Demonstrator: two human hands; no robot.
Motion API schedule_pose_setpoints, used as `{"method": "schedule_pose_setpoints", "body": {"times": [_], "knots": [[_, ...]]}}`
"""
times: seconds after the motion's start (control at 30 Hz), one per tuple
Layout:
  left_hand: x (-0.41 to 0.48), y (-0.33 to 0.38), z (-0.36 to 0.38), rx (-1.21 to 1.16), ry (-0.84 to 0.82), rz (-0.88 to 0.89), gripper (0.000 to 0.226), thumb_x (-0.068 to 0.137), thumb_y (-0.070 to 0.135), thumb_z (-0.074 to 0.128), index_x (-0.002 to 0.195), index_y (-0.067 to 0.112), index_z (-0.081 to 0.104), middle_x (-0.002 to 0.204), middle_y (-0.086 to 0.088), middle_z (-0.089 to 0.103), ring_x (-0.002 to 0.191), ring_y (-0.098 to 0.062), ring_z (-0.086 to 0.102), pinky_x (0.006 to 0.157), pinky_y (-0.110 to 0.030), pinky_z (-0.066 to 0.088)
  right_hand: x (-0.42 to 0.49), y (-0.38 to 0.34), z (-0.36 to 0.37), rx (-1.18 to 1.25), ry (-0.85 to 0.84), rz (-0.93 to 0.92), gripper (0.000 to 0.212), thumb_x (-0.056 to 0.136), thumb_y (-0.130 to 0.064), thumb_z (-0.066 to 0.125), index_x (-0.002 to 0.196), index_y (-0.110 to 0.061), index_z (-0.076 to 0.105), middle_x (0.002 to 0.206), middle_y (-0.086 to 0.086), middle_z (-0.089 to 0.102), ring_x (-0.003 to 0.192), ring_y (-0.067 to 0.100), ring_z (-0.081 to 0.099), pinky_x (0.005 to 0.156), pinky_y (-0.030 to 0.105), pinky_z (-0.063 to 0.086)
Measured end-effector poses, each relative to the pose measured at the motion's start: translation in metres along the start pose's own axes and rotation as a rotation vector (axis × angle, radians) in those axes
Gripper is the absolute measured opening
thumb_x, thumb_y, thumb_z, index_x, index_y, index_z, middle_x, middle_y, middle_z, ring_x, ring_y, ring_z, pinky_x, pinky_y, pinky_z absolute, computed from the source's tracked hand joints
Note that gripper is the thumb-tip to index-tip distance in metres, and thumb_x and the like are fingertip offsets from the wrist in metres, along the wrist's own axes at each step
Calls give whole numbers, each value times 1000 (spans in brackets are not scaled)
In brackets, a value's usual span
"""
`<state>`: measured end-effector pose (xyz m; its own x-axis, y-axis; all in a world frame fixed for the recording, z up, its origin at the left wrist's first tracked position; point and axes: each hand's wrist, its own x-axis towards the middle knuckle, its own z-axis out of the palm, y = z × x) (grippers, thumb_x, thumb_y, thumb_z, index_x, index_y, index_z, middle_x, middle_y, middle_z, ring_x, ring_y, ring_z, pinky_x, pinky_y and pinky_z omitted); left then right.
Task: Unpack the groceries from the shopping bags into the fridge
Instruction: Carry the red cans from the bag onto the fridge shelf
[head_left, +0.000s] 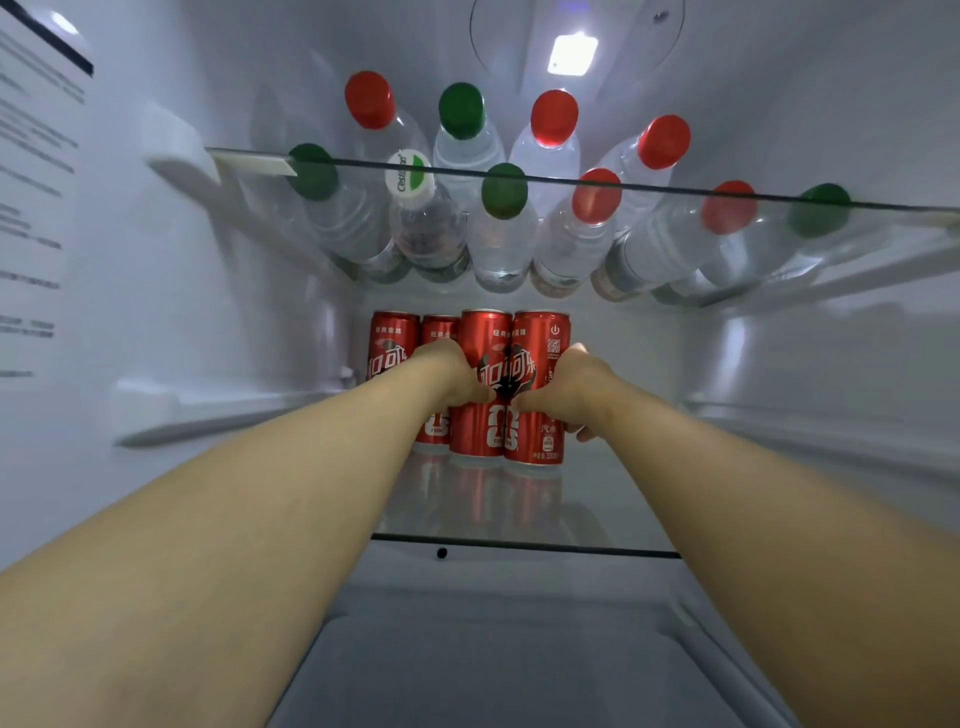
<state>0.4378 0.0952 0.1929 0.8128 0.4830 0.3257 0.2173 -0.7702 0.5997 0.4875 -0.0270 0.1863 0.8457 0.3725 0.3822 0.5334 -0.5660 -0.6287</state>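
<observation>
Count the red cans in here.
4, lined up on the lower shelf: leftmost can, second can behind the left hand, third can, rightmost can at the right hand. More may hide behind.

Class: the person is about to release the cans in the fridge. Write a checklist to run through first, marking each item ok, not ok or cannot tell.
1. Red metal cola cans stand upright on the lower glass shelf: ok.
2. Left hand and right hand each grip a can: ok.
3. Bare shelf to the right of the cans: ok.
4. Room behind the cans: cannot tell.
5. Clear plastic water bottles upright on the upper glass shelf: ok.
</observation>
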Motion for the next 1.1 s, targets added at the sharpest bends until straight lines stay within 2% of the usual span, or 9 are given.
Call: {"method": "schedule_pose_setpoints", "body": {"times": [0.23, 0.3, 0.43, 0.6, 0.7, 0.77, 0.87, 1.0, 1.1], "knots": [[17, -10, 7, 180, 58, 65, 39, 88, 33, 62, 112, 5, 51, 104, -12, 60, 96, -26, 60, 77, -32, 50, 22, -6, 3, -109, -37, 79, 76, 80, -28, 73, 135, -3, 26, 129, 18, 50, 113, 33, 57, 93, 43, 49], [20, -10, 8, 210, 118, 146, 33, 88, 29, 62, 106, 7, 48, 99, -10, 56, 91, -26, 58, 73, -33, 48, 26, -3, 5, -116, -30, 89, 78, 79, -30, 73, 135, -3, 26, 129, 18, 50, 114, 33, 56, 95, 44, 48], [26, -17, 14, 391, 297, 399, 20, 91, 16, 51, 108, 13, 42, 110, -12, 52, 88, -28, 54, 72, -38, 48, 33, 4, 9, -45, 27, 72, 74, 75, -30, 76, 129, -7, 32, 123, 15, 54, 108, 32, 58, 91, 44, 50], [25, -21, 16, 513, 223, 486, 49, 90, 6, 49, 131, 30, 37, 117, -9, 36, 87, -22, 44, 68, -33, 47, 29, 11, 12, 45, 36, 39, 63, 77, -25, 75, 126, -10, 37, 121, 13, 56, 104, 31, 60, 85, 43, 53], [22, -24, 14, 494, 113, 450, 58, 90, 3, 45, 136, 36, 32, 119, -8, 31, 75, -19, 48, 62, -30, 47, 25, 15, 12, 84, 23, 30, 59, 78, -19, 73, 126, -10, 39, 119, 14, 57, 101, 32, 62, 78, 41, 56], [19, -24, 14, 485, 65, 429, 62, 90, 0, 43, 139, 38, 30, 121, -8, 31, 73, -20, 52, 65, -30, 51, 22, 16, 11, 96, 11, 36, 57, 79, -15, 73, 125, -9, 39, 118, 16, 58, 96, 32, 64, 73, 40, 57], [14, -24, 14, 484, 3, 401, 64, 91, 4, 45, 141, 39, 28, 124, -7, 31, 84, -23, 55, 71, -30, 50, 21, 18, 10, 113, 33, 44, 51, 81, -12, 71, 121, -9, 39, 115, 17, 56, 88, 33, 66, 70, 41, 58], [9, -25, 16, 506, -69, 363, 66, 89, 19, 58, 143, 40, 25, 132, -7, 30, 106, -26, 52, 90, -32, 46, 23, 17, 12, 69, 116, 21, 45, 84, -8, 64, 121, -9, 39, 116, 18, 54, 94, 38, 63, 73, 47, 58], [6, -24, 16, 531, -106, 346, 67, 90, 24, 56, 145, 40, 21, 137, -7, 29, 116, -28, 46, 97, -34, 41, 23, 16, 16, -39, 78, -11, 35, 85, -7, 60, 117, -9, 47, 114, 17, 57, 93, 36, 63, 77, 46, 57]]}}
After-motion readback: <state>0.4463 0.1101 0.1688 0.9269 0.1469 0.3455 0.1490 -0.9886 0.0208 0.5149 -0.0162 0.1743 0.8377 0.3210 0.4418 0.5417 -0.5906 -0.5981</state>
